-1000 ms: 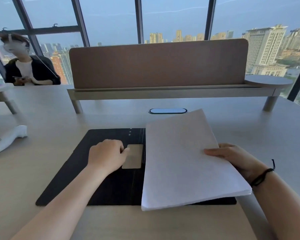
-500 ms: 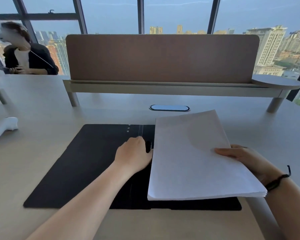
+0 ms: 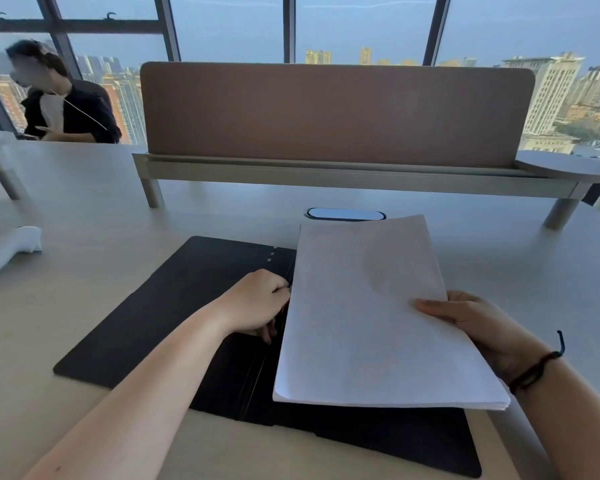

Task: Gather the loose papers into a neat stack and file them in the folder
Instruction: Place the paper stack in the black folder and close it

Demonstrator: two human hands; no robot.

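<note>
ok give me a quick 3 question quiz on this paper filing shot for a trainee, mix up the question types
1. True or false: the black folder lies shut on the desk.
2. Which hand grips the paper stack?
A. the left hand
B. the right hand
C. neither
3. Fill in: the left hand rests at the folder's ____, beside the stack's left edge.

Key
1. False. It lies open and flat, with the stack over its right half.
2. B. The thumb lies on top at the stack's right edge, fingers under it.
3. Spine. The fingertips are curled there; what they press is hidden.
</note>
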